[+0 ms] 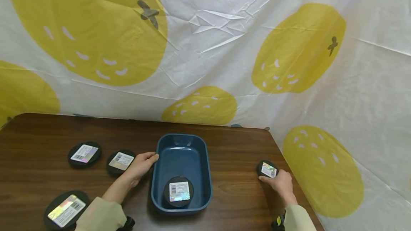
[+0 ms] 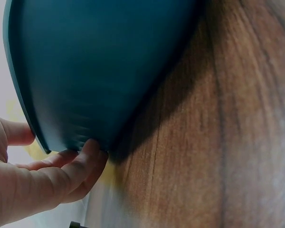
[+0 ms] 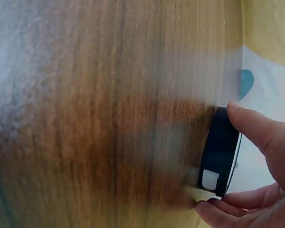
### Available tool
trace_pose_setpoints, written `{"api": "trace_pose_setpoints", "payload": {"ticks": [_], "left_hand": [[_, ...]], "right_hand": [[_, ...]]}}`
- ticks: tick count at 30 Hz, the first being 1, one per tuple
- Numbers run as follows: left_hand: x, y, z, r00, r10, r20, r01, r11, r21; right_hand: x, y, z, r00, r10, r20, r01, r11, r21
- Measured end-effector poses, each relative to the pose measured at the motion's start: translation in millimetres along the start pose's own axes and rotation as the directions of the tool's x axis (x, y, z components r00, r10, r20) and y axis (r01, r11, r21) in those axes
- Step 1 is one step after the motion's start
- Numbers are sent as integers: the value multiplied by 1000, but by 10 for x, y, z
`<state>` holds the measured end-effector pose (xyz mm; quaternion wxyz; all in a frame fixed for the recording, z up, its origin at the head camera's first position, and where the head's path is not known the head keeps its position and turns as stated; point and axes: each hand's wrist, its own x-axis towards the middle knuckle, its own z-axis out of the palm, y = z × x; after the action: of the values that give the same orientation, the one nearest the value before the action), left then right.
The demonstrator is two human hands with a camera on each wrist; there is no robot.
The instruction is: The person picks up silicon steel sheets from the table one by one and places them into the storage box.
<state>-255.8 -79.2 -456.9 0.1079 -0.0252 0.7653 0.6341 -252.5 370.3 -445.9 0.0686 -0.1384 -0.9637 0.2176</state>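
My left hand (image 1: 143, 167) holds the left side of a deep blue rectangular tray (image 1: 207, 167), thumb at the rim and fingers against the outer wall in the left wrist view. Inside the tray, at its near end, lies a flat black round disc (image 1: 167, 192) with a white barcode label. Farther right on the table, my right hand (image 1: 282, 184) grips another labelled black disc (image 3: 220, 149) by its edge. Thumb and fingers lie on opposite sides of it in the right wrist view, and its side bears a small white sticker.
Several more labelled black discs lie left of the tray: one (image 1: 72, 160) at the far left, one (image 1: 111, 167) beside my left hand, one (image 1: 51, 206) by my left sleeve. The brown wooden table (image 1: 231, 159) ends at a lemon-print curtain (image 1: 218, 63) behind and at right.
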Motion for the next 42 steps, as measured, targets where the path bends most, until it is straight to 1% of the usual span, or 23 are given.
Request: {"api": "trace_pose_setpoints", "payload": {"ticks": [11,17,25,29,34,42], "left_hand": [[-4,-2,-7,1000,0,0,0,1000,-11],[2,-12,2,1000,-4,-3,4,1000,-13],[3,-6,1,1000,-5,-5,5,1000,-8],[6,-9,-2,1000,-2,-4,2,1000,-12],[1,-11,-6,1000,12,-6,-12,1000,-11],[2,-6,-4,1000,5,4,-5,1000,-9]], "right_hand": [[29,-59,37,999,35,12,-35,999,-18],[27,-60,65,998,64,-17,-64,998,1],[25,-63,64,997,50,-51,-49,999,23],[28,-77,35,998,46,-42,-45,999,29],[6,-138,-56,999,25,-36,-24,999,22],[-45,-203,-153,1000,22,-9,-22,1000,16]]}}
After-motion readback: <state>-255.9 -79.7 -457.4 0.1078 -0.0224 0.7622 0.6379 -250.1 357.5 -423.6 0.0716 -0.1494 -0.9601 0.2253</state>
